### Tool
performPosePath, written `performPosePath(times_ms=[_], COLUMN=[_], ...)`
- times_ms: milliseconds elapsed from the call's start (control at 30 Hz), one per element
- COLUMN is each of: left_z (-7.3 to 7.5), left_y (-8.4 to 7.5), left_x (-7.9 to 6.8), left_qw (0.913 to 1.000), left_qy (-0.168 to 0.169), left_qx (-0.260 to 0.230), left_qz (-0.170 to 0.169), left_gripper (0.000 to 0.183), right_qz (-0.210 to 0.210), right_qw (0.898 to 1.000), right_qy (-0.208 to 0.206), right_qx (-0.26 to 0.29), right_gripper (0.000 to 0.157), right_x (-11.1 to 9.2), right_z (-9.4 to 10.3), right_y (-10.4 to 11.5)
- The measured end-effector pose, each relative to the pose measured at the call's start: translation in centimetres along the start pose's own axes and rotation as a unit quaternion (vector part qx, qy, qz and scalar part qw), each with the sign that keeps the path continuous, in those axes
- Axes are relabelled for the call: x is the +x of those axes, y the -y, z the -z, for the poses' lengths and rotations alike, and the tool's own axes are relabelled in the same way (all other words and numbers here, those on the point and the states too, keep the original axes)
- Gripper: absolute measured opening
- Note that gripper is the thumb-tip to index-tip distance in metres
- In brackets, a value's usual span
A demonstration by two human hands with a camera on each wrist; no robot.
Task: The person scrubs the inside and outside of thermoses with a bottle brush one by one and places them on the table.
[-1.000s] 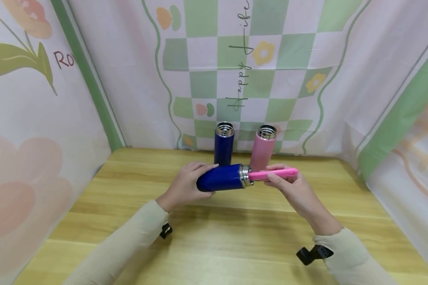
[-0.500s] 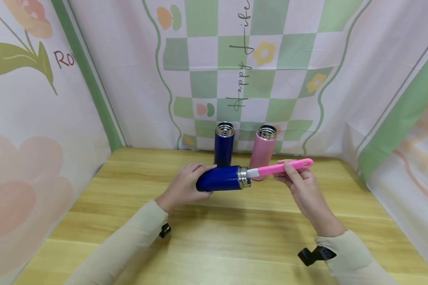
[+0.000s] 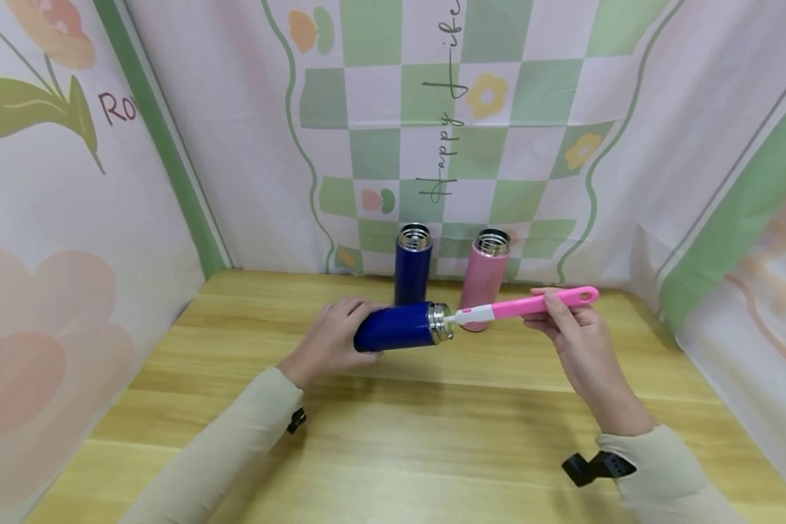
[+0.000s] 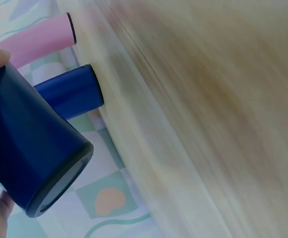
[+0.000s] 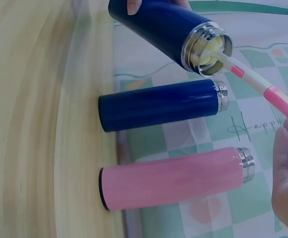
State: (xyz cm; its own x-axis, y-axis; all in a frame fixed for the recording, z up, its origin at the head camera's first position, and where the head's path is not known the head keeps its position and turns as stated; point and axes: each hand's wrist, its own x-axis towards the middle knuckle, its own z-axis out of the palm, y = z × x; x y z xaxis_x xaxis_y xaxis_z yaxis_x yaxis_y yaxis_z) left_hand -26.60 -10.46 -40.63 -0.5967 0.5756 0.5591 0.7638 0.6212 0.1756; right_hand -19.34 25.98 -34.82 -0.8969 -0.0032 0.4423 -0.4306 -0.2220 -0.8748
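“Held blue bottle [image 3: 396,327]: where is it, and what has it?”

“It's raised off the table [image 3: 380,451], nearly level, base toward 9 o'clock and metal mouth [image 3: 436,323] toward 3. The left hand [image 3: 330,338] is wrapped round the base end.”

“And the other hand?”

“Well apart, off toward 3 o'clock. The right hand [image 3: 583,349] pinches the pink handle of a brush-like tool [image 3: 520,307], thumb on top. The tool's pale yellow, lumpy head [image 5: 205,55] sits in the bottle's mouth; I can't tell how deep it reaches.”

“How would you do this step well?”

“I take it to be working that head through the rim, in or out, I can't say. I'd line the handle up with the bottle and move it straight along the 9-to-3 line, so the white neck doesn't lever against the metal. The left hand should brace firmly: the smooth wall could slip or twist if the head catches.”

“Anything to mind beyond?”

“A second blue bottle [image 3: 413,271] stands upright at 12 o'clock from the held one, and a pink bottle [image 3: 485,280] at about 2, both uncovered. They're near enough to knock, so I'd work a little toward 6. Behind them, at 12, hangs the checked cloth [image 3: 426,153].”
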Motion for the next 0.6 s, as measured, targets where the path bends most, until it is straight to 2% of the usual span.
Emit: performPosePath(times_ms=[200, 333, 600], left_z=[0.1, 0.1, 0.0], left_y=[-0.1, 0.1, 0.2], left_x=[0.0, -0.1, 0.1], left_qw=[0.9994, 0.9994, 0.9985], left_qy=[0.025, 0.024, 0.034], left_qx=[0.024, 0.026, 0.041], left_qz=[-0.006, -0.007, -0.014], left_gripper=[0.077, 0.077, 0.078], right_qz=[-0.005, -0.002, -0.005], right_qw=[1.0, 1.0, 1.0], right_qy=[0.002, 0.009, -0.003], right_qx=[-0.016, -0.019, 0.014], right_gripper=[0.027, 0.03, 0.029], right_x=[-0.3, -0.3, -0.5], right_z=[0.8, 1.6, 2.9], right_y=[0.4, 0.6, 0.8])
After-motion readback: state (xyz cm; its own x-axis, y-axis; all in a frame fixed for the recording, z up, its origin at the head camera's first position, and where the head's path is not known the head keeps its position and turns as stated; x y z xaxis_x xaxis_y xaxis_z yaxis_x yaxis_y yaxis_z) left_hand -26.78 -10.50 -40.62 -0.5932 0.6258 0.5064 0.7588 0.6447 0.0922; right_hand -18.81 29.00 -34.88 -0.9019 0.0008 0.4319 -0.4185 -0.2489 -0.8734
